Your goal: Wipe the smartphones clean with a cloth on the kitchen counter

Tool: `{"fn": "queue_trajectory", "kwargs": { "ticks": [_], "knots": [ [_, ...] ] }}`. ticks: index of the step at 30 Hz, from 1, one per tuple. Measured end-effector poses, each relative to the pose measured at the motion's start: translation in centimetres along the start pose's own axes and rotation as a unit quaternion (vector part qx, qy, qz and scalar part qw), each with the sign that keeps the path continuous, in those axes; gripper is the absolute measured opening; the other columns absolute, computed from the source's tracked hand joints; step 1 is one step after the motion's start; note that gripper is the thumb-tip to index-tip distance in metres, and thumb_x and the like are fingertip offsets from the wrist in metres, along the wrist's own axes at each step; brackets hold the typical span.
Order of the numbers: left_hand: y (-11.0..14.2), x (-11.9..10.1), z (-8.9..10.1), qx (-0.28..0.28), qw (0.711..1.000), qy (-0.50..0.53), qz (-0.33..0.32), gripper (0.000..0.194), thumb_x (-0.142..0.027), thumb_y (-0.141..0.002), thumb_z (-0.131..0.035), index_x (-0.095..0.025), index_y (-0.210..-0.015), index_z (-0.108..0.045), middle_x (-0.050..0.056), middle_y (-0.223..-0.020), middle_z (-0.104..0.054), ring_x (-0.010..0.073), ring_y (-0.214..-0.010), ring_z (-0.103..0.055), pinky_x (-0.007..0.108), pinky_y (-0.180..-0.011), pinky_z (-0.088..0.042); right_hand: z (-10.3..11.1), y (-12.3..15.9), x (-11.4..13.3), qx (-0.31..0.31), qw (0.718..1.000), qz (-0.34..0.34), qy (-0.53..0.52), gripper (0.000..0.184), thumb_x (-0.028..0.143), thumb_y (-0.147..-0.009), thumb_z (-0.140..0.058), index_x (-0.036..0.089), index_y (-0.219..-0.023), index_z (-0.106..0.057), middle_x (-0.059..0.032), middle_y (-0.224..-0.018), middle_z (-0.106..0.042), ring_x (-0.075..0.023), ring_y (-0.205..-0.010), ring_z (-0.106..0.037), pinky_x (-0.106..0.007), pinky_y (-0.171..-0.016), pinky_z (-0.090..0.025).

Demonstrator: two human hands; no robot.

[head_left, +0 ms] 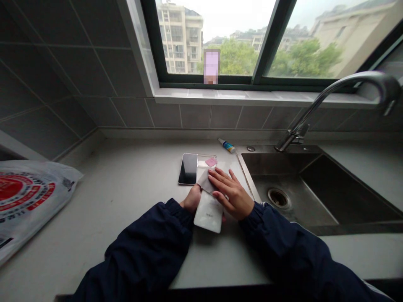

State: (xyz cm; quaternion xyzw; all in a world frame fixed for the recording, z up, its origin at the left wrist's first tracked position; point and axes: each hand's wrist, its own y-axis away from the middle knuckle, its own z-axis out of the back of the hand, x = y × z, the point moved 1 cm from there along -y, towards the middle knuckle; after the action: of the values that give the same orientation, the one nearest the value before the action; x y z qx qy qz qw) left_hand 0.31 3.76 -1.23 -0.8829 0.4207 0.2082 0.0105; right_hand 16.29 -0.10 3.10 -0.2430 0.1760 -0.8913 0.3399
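A white phone (208, 213) lies back-up on the grey counter (126, 197) in front of me. My left hand (191, 198) grips its left edge with curled fingers. My right hand (229, 191) lies flat with fingers stretched out, pressing a small grey cloth (205, 181) onto the phone's far end. A second phone (188, 168) with a black screen lies face-up just beyond, to the left. A small pink packet (210, 162) rests beside it.
A steel sink (315, 188) with a curved tap (333, 98) sits right of my hands. A small blue-capped tube (226, 145) lies near the sink's back corner. A printed red-and-white plastic bag (28, 197) lies at far left. Tiled wall and a window stand behind.
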Motion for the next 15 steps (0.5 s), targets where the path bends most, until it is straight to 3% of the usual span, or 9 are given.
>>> {"fn": "queue_trajectory", "kwargs": {
  "ticks": [5, 9, 15],
  "knots": [
    [0.2, -0.3, -0.7, -0.082, 0.997, 0.002, 0.005, 0.046, -0.035, -0.101, -0.039, -0.011, -0.130, -0.065, 0.012, -0.105, -0.076, 0.0289, -0.104, -0.071, 0.040, -0.100, -0.048, 0.1, -0.1, 0.2, -0.005, 1.000, -0.006, -0.011, 0.048, 0.034, -0.105, -0.042, 0.019, -0.150, -0.048, -0.0145, -0.155, -0.047, -0.0316, -0.150, -0.034, -0.066, -0.120, -0.025],
    [0.5, -0.8, -1.3, -0.078, 0.997, 0.020, -0.013, 0.058, -0.049, -0.103, -0.032, -0.008, -0.127, -0.065, 0.015, -0.113, -0.074, 0.0272, -0.108, -0.070, 0.040, -0.105, -0.045, 0.1, 0.0, 0.6, -0.009, 0.999, 0.006, -0.040, 0.041, 0.031, -0.104, -0.045, 0.018, -0.141, -0.057, -0.0140, -0.148, -0.056, -0.0314, -0.146, -0.042, -0.065, -0.119, -0.025],
    [0.7, -1.3, -1.6, -0.078, 0.996, -0.006, -0.046, 0.066, -0.051, -0.103, -0.029, -0.001, -0.131, -0.060, 0.021, -0.117, -0.071, 0.0287, -0.114, -0.067, 0.041, -0.111, -0.040, 0.3, 0.1, 1.0, -0.030, 0.995, 0.052, -0.082, 0.032, 0.026, -0.101, -0.051, 0.021, -0.128, -0.067, -0.0103, -0.136, -0.067, -0.0280, -0.139, -0.052, -0.058, -0.122, -0.025]
  ]
}}
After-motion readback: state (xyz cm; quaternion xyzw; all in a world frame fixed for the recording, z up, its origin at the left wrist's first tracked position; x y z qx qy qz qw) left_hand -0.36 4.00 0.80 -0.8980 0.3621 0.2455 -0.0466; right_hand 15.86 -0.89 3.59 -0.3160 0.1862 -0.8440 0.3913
